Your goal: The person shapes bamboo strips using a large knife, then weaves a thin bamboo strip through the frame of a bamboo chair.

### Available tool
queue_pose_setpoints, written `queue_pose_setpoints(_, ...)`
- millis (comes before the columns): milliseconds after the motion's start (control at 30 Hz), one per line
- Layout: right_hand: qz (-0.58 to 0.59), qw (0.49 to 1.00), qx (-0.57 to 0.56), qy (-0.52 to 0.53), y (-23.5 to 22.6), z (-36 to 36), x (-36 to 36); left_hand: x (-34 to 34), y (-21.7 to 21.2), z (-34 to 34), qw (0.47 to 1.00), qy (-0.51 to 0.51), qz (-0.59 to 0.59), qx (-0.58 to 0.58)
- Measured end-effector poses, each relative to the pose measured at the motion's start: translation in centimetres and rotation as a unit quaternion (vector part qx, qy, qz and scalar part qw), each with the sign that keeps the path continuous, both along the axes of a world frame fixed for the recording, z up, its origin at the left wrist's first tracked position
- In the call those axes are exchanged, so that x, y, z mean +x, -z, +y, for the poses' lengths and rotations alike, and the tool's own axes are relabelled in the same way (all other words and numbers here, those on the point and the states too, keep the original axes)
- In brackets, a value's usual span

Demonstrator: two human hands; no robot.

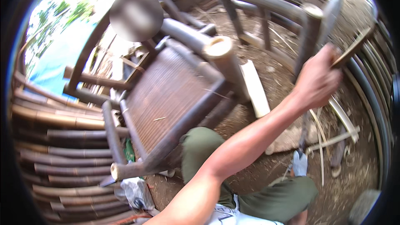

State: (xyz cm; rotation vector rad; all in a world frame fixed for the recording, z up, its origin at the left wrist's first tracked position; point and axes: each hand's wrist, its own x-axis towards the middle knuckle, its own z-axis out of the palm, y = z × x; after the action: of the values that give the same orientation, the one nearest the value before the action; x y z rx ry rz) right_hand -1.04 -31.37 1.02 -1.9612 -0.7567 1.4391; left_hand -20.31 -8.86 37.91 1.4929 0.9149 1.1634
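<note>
My left hand [318, 77] reaches across to the right, its fingers wrapped round a narrow brown strip [353, 51]. Motion blur hides whether the strip is a tool or a piece of bamboo. Its far end points up toward the right edge. My right hand does not show. In front of my bent knee stands a dark bamboo chair [166, 96] with a slatted seat, tilted in the view. A thick cut bamboo post [229, 68] rises at its corner. Beyond my left hand is another bamboo frame [271, 6].
Bamboo poles [75, 168] lie stacked at the left, and more poles [371, 96] curve along the right. A clear plastic bag [139, 193] lies near the chair. Split pale bamboo [255, 87], thin strips and shavings litter the dirt floor [250, 162]. Blue sheeting [60, 58] hangs at the back left.
</note>
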Motion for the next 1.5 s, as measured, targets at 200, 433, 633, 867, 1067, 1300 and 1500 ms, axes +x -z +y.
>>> queue_pose_setpoints(200,-0.053,0.996,0.013,-0.077,3.9,-2.9,-8.0,-22.5,-12.5,-0.2,0.89,-0.126,0.361,0.246)
queue_pose_setpoints(433,-0.081,0.994,-0.014,-0.074,6.7,-4.7,-15.1,-59.3,-2.8,-3.1,0.77,-0.308,0.502,0.247)
queue_pose_setpoints(633,-0.278,0.957,0.084,0.006,13.2,-2.3,-10.9,-72.8,0.5,-2.4,0.716,-0.416,0.522,0.204)
queue_pose_setpoints(867,-0.224,0.971,-0.052,-0.069,8.5,-0.2,-23.2,-80.3,4.5,-5.4,0.653,-0.444,0.605,0.099)
queue_pose_setpoints(1067,-0.218,0.972,-0.036,-0.079,8.2,3.3,-25.8,-81.4,5.6,-3.1,0.635,-0.469,0.606,0.096)
queue_pose_setpoints(1300,-0.196,0.976,-0.028,-0.09,9.2,6.4,-26.6,-85.2,5.2,-1.3,0.582,-0.56,0.574,0.136)
queue_pose_setpoints(1500,-0.2,0.976,-0.018,-0.084,10.8,7.3,-24.4,-82.9,4.7,2.5,0.539,-0.591,0.6,-0.008)
